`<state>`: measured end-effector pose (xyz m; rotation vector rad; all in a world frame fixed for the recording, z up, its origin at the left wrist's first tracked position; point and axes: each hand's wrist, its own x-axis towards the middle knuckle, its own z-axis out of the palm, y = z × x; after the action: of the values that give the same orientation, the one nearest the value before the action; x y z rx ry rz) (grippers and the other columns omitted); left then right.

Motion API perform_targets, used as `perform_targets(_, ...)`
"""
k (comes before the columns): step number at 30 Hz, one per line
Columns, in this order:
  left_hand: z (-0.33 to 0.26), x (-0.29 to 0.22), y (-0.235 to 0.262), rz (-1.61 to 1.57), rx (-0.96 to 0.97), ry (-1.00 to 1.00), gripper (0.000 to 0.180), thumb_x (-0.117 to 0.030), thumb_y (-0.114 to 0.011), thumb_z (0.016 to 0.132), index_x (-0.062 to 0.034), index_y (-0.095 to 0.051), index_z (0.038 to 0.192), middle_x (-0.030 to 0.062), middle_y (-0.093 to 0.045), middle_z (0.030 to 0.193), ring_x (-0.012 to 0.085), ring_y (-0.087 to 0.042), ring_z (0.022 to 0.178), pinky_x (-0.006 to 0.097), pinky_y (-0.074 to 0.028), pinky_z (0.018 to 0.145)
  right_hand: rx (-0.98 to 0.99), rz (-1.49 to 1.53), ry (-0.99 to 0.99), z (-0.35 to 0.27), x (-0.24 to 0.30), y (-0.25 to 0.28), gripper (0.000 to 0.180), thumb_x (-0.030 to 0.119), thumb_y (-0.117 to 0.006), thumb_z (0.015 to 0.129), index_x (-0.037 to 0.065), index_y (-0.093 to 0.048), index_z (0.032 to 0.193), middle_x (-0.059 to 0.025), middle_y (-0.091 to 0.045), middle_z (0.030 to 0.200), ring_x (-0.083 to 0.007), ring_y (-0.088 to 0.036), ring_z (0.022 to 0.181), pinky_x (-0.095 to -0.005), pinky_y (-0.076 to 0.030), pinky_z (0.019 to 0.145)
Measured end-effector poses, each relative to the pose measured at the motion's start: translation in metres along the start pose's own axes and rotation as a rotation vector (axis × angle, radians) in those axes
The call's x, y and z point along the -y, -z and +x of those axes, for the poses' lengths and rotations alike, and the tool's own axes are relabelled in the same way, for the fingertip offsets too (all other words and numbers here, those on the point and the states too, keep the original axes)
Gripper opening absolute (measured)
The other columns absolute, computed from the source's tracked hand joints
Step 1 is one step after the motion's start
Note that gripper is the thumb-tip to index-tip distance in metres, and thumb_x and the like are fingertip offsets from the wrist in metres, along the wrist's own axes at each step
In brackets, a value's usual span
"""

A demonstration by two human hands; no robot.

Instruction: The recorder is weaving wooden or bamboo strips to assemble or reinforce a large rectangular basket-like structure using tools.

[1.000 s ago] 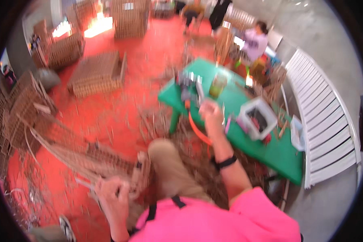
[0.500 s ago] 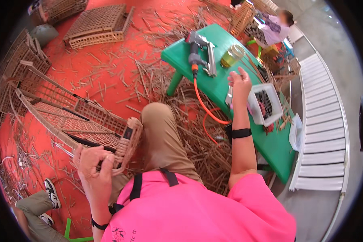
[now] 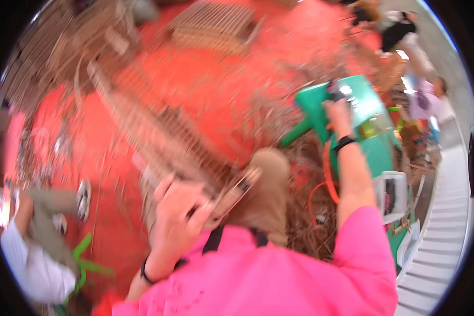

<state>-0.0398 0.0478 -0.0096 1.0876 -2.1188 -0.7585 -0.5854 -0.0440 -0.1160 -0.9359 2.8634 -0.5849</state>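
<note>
Everything is smeared by motion. My left hand is closed on the near end of a long woven basket, which is brown with an open lattice and leans across my thigh. Its far end points away to the upper left. At the far end of a green bench, my right hand is wrapped round the handle of a dark grey air nail gun. An orange air hose hangs down beside my wrist. The gun seems to rest on the bench top; the arm hides part of it.
A jar of yellowish liquid and a white tub of dark pieces stand on the bench. Cane scraps litter the red floor. Woven panels lie farther off. Another person sits at left, with others at upper right.
My right hand has gone from above the bench beside the tub to the nail gun and closed on it. The view has swung left; my left hand stays on the basket.
</note>
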Motion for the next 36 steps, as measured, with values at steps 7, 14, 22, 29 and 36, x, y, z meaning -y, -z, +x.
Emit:
perform_targets(7,-0.014,0.012,-0.001,-0.076,0.039,0.007,0.009,-0.015,-0.069,0.083,-0.0083,-0.065,0.079,0.0017,-0.066,0.083,0.0226,-0.065,0.103,0.049,-0.029,0.113,-0.066,0.029,0.279,0.055,-0.035,-0.019,0.035,0.031,-0.075,0.071,-0.002,-0.062,0.071,-0.0111,-0.064,0.068,-0.0246,-0.061,0.062,-0.0423,-0.046,0.06)
perform_targets(14,-0.013,0.012,0.001,-0.034,0.023,-0.029,0.012,-0.018,-0.069,0.084,-0.0068,-0.067,0.08,0.0032,-0.068,0.085,0.021,-0.064,0.106,0.046,-0.028,0.114,-0.16,0.322,0.378,0.023,-0.024,0.009,0.069,0.027,-0.076,0.072,-0.006,-0.054,0.128,-0.016,-0.068,0.098,-0.0275,-0.066,0.088,-0.0369,-0.05,0.081)
perform_targets(22,-0.008,0.004,0.005,-0.008,0.09,0.065,0.019,-0.022,-0.07,0.084,-0.0054,-0.067,0.076,0.0054,-0.06,0.073,0.0231,-0.058,0.093,0.042,-0.031,0.108,0.133,1.187,0.473,-0.164,0.03,0.136,0.063,0.011,-0.072,0.084,-0.006,-0.045,0.139,-0.0148,-0.064,0.112,-0.0177,-0.062,0.094,-0.0309,-0.052,0.085)
perform_targets(29,-0.003,0.002,-0.001,0.002,0.029,0.091,0.019,-0.025,-0.072,0.083,-0.007,-0.069,0.077,0.0038,-0.059,0.071,0.0281,-0.049,0.101,0.041,-0.034,0.1,0.688,1.257,0.501,-0.275,0.057,0.199,0.063,0.023,-0.077,0.077,-0.007,-0.046,0.122,-0.012,-0.054,0.107,-0.0149,-0.057,0.088,-0.027,-0.052,0.076)
perform_targets(36,-0.005,0.009,-0.006,0.018,-0.041,-0.028,0.02,-0.02,-0.068,0.084,-0.0043,-0.065,0.073,0.0062,-0.057,0.067,0.024,-0.053,0.079,0.037,-0.034,0.096,0.747,0.882,0.238,-0.358,0.094,0.216,0.054,0.017,-0.074,0.065,-0.007,-0.053,0.109,-0.0061,-0.052,0.073,-0.0144,-0.056,0.058,-0.0261,-0.05,0.052)
